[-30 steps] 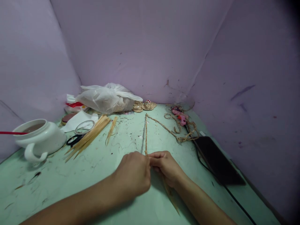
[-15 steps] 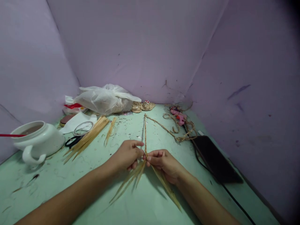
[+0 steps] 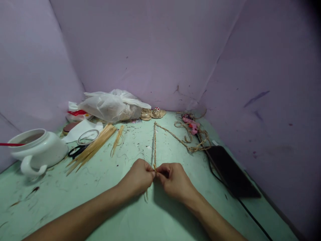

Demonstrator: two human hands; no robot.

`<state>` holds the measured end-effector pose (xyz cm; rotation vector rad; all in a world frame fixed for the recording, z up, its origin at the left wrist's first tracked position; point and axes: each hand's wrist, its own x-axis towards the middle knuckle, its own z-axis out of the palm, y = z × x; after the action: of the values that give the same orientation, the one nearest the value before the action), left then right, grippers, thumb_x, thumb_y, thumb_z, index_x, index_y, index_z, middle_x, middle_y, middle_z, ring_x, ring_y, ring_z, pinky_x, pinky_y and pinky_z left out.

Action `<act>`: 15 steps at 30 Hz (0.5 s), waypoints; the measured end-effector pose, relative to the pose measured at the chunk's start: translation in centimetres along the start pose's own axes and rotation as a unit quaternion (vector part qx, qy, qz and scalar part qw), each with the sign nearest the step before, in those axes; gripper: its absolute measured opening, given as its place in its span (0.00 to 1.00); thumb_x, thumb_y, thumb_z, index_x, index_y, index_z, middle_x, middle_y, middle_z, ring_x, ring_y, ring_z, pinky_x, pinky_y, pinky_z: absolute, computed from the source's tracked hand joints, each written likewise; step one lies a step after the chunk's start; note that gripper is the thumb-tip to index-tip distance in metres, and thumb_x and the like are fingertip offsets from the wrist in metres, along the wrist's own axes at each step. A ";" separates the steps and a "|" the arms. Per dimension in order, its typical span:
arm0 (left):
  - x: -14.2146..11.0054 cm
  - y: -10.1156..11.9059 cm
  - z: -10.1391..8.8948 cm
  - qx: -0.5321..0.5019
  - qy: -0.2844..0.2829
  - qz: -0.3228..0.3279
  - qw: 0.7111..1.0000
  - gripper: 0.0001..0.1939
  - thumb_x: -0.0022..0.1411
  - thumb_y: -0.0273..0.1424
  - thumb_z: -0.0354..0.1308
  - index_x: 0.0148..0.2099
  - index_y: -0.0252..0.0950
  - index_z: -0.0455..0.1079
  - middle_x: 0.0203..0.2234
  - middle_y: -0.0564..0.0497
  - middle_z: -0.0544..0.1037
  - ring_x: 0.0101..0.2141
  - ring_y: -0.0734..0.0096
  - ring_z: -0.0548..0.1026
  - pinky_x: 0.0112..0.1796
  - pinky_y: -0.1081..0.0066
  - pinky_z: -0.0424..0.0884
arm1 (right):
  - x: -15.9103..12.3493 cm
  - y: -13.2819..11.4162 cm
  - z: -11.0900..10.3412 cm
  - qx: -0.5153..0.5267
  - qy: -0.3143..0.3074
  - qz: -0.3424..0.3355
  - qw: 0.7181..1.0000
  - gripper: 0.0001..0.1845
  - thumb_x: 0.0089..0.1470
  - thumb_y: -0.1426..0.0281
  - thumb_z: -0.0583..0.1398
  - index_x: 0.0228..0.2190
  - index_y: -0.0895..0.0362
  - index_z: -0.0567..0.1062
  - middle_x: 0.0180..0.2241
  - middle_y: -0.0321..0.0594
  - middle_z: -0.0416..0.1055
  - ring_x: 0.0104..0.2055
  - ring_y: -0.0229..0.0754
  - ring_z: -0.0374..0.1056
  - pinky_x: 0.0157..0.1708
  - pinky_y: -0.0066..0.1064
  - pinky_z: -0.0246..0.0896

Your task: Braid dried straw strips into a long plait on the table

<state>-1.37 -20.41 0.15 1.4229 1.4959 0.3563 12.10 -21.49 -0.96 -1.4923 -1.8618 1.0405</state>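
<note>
A thin braided straw cord (image 3: 154, 144) runs straight away from me across the pale green table (image 3: 105, 187). At the far end it bends back to the right into a loose tangle. My left hand (image 3: 137, 179) and my right hand (image 3: 173, 179) meet at the cord's near end. Both hands are closed, pinching the loose straw strands there. A few strand tips (image 3: 146, 195) stick out under my left hand; the other strands are hidden beneath my hands.
A bundle of straw strips (image 3: 91, 150) lies at the left with black scissors (image 3: 75, 151) and a clear lid. A white pot (image 3: 37, 150) stands at far left. A plastic bag (image 3: 112, 105), a pink glue gun (image 3: 192, 124) and a dark phone (image 3: 232, 172) with cable lie behind and right.
Half a second ago the loose strands were fanned out toward me below my hands. Now my hands have closed together over them, and only short tips show.
</note>
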 end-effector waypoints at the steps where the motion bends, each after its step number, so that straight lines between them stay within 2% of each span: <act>1: 0.1 -0.3 0.1 0.018 0.019 0.022 0.999 0.08 0.42 0.24 0.47 0.14 0.34 0.56 0.06 0.59 0.53 0.12 0.82 0.51 0.15 0.77 0.45 | -0.2 -0.1 0.0 -0.033 0.006 -0.007 0.999 0.11 0.43 0.72 0.53 0.23 0.62 0.75 0.20 0.38 0.70 0.21 0.33 0.59 0.20 0.24 0.48; 3: 0.3 -0.8 0.4 0.033 0.040 0.062 0.997 0.08 0.40 0.24 0.48 0.14 0.33 0.55 0.09 0.59 0.53 0.15 0.83 0.51 0.17 0.77 0.45 | -0.4 -0.2 -0.1 -0.087 0.009 -0.016 0.996 0.11 0.43 0.72 0.53 0.23 0.61 0.75 0.19 0.38 0.70 0.20 0.33 0.59 0.20 0.24 0.46; 5: 0.4 -1.1 0.5 0.028 0.035 0.085 0.995 0.07 0.40 0.24 0.47 0.14 0.33 0.56 0.10 0.58 0.52 0.16 0.82 0.51 0.18 0.76 0.46 | -0.6 -0.2 -0.2 -0.120 0.006 -0.022 0.992 0.10 0.43 0.73 0.53 0.22 0.60 0.74 0.18 0.39 0.70 0.20 0.33 0.60 0.19 0.24 0.45; 8: 0.3 -1.2 0.7 0.010 0.030 0.082 0.996 0.07 0.40 0.25 0.46 0.14 0.34 0.56 0.10 0.58 0.51 0.16 0.81 0.50 0.18 0.75 0.45 | -0.7 -0.4 -0.3 -0.152 0.007 -0.022 0.988 0.10 0.43 0.74 0.53 0.22 0.59 0.75 0.19 0.40 0.71 0.20 0.34 0.61 0.20 0.24 0.46; 12: -0.1 -1.0 1.0 0.010 0.066 0.086 0.994 0.08 0.39 0.25 0.46 0.13 0.34 0.54 0.10 0.58 0.50 0.17 0.81 0.50 0.18 0.75 0.44 | -0.9 -1.1 -0.9 -0.202 0.027 0.024 0.979 0.09 0.41 0.72 0.55 0.21 0.58 0.76 0.20 0.42 0.72 0.22 0.36 0.63 0.21 0.25 0.46; 15: -0.3 -1.0 1.2 0.005 0.073 0.088 0.993 0.07 0.38 0.24 0.46 0.13 0.34 0.55 0.10 0.57 0.50 0.17 0.80 0.51 0.18 0.76 0.45 | -1.3 -1.8 -1.3 -0.211 0.004 0.038 0.977 0.09 0.41 0.70 0.55 0.21 0.57 0.76 0.20 0.42 0.72 0.22 0.37 0.63 0.20 0.26 0.45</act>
<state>-1.04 -21.43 -0.98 1.5687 1.4939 0.5728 12.51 -22.63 1.33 -1.8106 -2.1266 0.6944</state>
